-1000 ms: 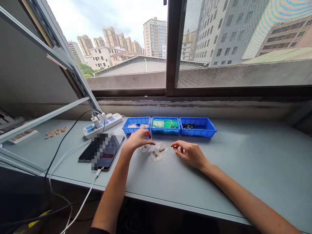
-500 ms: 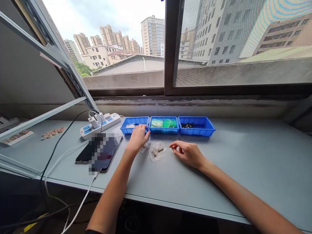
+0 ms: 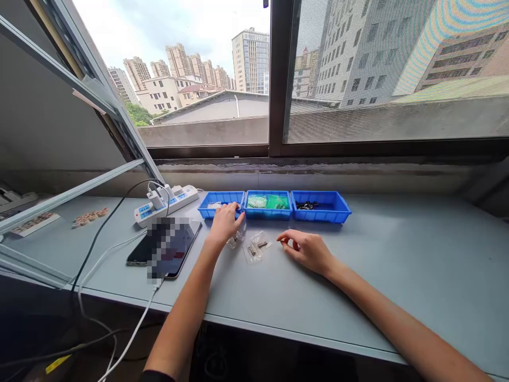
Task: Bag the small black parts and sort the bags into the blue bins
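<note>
My left hand (image 3: 223, 224) reaches to the front rim of the left blue bin (image 3: 210, 213), fingers curled. A small clear bag (image 3: 237, 237) with metal parts stands tilted up under its thumb, apparently pinched. A second clear bag (image 3: 256, 247) with small metal pieces lies flat on the grey table (image 3: 382, 265) between my hands. My right hand (image 3: 309, 250) rests on the table to the right of that bag, fingers loosely curved and apart, nothing visible in them. The middle blue bin (image 3: 267, 214) holds green packets, the right blue bin (image 3: 332, 215) small dark parts.
A phone (image 3: 167, 245) on a white cable lies left of my left hand. Behind it sits a white power strip (image 3: 167, 204) with plugs. Small wooden pieces (image 3: 89, 216) lie far left under a metal frame (image 3: 71, 193). A window sill runs behind the bins.
My left hand moved from over the small bag up to the left bin's front rim, and the bag is now tipped up beside its thumb. My right hand has barely moved.
</note>
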The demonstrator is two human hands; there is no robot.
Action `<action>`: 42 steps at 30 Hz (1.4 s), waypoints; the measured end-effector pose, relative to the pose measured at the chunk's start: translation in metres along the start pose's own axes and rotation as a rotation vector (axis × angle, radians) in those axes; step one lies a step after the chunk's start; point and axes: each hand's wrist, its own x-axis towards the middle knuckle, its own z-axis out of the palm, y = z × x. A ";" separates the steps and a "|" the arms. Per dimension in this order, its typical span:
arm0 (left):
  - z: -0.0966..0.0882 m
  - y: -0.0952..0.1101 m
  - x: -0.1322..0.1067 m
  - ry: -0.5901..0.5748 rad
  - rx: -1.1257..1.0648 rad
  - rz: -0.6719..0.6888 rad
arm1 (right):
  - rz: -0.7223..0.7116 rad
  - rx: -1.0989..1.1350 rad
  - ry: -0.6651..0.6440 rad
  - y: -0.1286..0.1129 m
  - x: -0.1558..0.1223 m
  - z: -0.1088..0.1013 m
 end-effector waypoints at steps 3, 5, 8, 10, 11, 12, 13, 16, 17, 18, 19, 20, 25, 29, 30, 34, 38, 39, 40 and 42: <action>0.000 0.001 0.001 -0.005 0.023 -0.017 | 0.000 -0.004 -0.001 0.000 0.000 0.000; 0.001 0.001 0.002 0.000 0.025 -0.019 | 0.003 -0.008 -0.005 0.000 0.000 0.000; 0.003 0.001 0.003 0.009 0.003 -0.016 | 0.009 -0.013 -0.009 -0.001 0.000 -0.001; 0.004 0.000 0.003 0.017 -0.017 -0.012 | 0.011 -0.017 -0.009 -0.001 0.000 -0.002; 0.005 0.000 0.004 0.023 -0.028 -0.011 | 0.010 -0.018 -0.011 -0.002 0.000 -0.002; 0.006 -0.001 0.004 0.029 -0.037 -0.009 | 0.011 -0.018 -0.013 -0.002 0.000 -0.002; 0.006 -0.002 0.004 0.034 -0.044 -0.007 | 0.012 -0.019 -0.017 -0.002 0.000 -0.003; 0.006 -0.003 0.005 0.038 -0.059 -0.001 | 0.018 -0.019 -0.023 -0.003 0.000 -0.003; 0.006 -0.004 0.005 0.039 -0.060 -0.001 | 0.019 -0.021 -0.024 -0.004 0.000 -0.003; 0.006 -0.004 0.005 0.041 -0.062 -0.001 | 0.018 -0.023 -0.023 -0.004 0.000 -0.003; 0.006 -0.004 0.005 0.044 -0.065 -0.002 | 0.015 -0.025 -0.021 -0.004 0.000 -0.003; 0.006 -0.004 0.005 0.048 -0.066 -0.003 | 0.012 -0.028 -0.020 -0.004 0.001 -0.003; 0.010 -0.005 0.006 0.074 -0.099 -0.008 | 0.010 -0.043 -0.022 -0.004 0.002 -0.002; 0.012 -0.005 0.007 0.081 -0.114 0.004 | 0.012 -0.045 -0.019 -0.005 0.001 -0.001; 0.012 -0.006 0.007 0.082 -0.116 0.005 | 0.013 -0.045 -0.020 -0.005 0.001 -0.001; 0.007 -0.008 0.005 0.085 -0.125 -0.007 | 0.015 -0.053 -0.020 -0.005 0.001 -0.002; -0.006 -0.007 0.002 0.176 -0.130 0.003 | 0.005 -0.051 -0.020 -0.005 0.002 -0.002; -0.010 -0.006 0.000 0.217 -0.132 0.010 | 0.004 -0.052 -0.020 -0.005 0.003 -0.003; -0.015 -0.004 -0.001 0.244 -0.138 0.018 | 0.004 -0.054 -0.019 -0.005 0.003 -0.003; -0.025 -0.001 -0.005 0.218 -0.161 0.022 | 0.002 -0.059 -0.020 -0.007 0.003 -0.003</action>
